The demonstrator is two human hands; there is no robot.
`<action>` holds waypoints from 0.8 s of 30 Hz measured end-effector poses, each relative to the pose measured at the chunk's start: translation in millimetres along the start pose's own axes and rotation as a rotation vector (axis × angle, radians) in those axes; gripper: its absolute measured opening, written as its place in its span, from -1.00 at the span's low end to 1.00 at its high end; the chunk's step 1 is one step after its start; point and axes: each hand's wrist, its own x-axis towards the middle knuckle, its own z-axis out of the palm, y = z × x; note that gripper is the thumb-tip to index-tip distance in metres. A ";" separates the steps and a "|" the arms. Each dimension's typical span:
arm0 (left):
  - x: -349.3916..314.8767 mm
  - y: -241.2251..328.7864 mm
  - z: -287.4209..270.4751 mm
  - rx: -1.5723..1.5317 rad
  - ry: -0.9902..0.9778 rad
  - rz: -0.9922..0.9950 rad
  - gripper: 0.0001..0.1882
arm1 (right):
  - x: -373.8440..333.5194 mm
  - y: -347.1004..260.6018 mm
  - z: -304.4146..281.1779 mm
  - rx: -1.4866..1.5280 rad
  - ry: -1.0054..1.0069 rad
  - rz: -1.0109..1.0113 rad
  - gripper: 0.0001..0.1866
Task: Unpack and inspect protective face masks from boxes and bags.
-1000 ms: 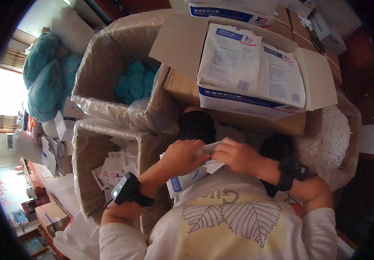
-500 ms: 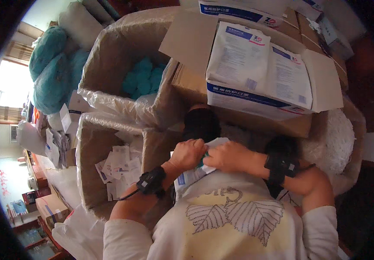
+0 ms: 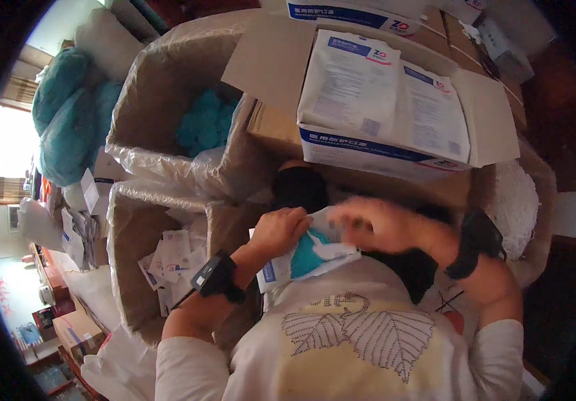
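Note:
In my lap lies a white and blue paper packet (image 3: 266,275), with a teal face mask (image 3: 309,254) and white strips, likely ear loops, showing at it. My left hand (image 3: 280,230) is closed on the packet's upper left edge, fingers pinched together. Just right of it, my right hand (image 3: 378,226) hovers over the packet, smeared by motion, with its fingers apart and nothing visible in them. Whether the mask lies inside the packet or on it is partly hidden.
Ahead stands an open carton (image 3: 374,150) of white packets. Left are a lined carton (image 3: 117,157) with teal masks and another carton (image 3: 124,267) with white packets. A carton with white stringy material (image 3: 511,214) is at right; teal bundles (image 3: 71,127) sit far left.
My right hand has drawn away from the left hand toward the right. The packet now lies opened out, with much more teal mask showing. My left hand keeps its grip.

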 end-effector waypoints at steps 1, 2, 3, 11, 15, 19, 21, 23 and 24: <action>2.2 7.2 -4.9 -0.006 0.004 0.075 -0.78 | 8.6 5.4 -3.9 -0.019 0.170 -0.051 -0.67; 2.0 13.1 -11.3 -0.004 0.014 0.135 -0.80 | 18.7 12.7 -3.2 -0.140 0.054 -0.032 -0.67; 4.9 18.3 -16.7 -0.006 0.020 0.211 -0.81 | 25.6 19.7 -2.9 -0.268 -0.051 0.000 -0.67; -8.9 -21.4 20.3 -0.456 -0.031 -0.105 -0.81 | 28.9 29.8 44.2 -0.633 -0.205 -0.293 -0.79; -10.5 -45.3 33.6 -0.813 0.042 -0.375 -0.73 | 0.6 17.5 52.9 -0.470 -0.038 -0.423 -0.83; -13.0 -46.4 22.1 -0.701 0.159 -0.280 -0.77 | -35.2 19.9 49.5 -0.365 0.070 -0.362 -0.86; -7.0 -26.5 7.3 -0.571 0.197 -0.325 -0.83 | -52.5 30.4 43.2 -0.376 0.057 -0.278 -0.87; -0.3 -0.6 -14.7 -0.265 0.232 -0.224 -0.88 | -63.0 46.8 40.6 -0.398 0.032 -0.178 -0.86; 3.4 1.9 -13.9 -0.068 0.360 0.001 -0.93 | -64.7 48.7 34.5 -0.481 -0.030 -0.045 -0.86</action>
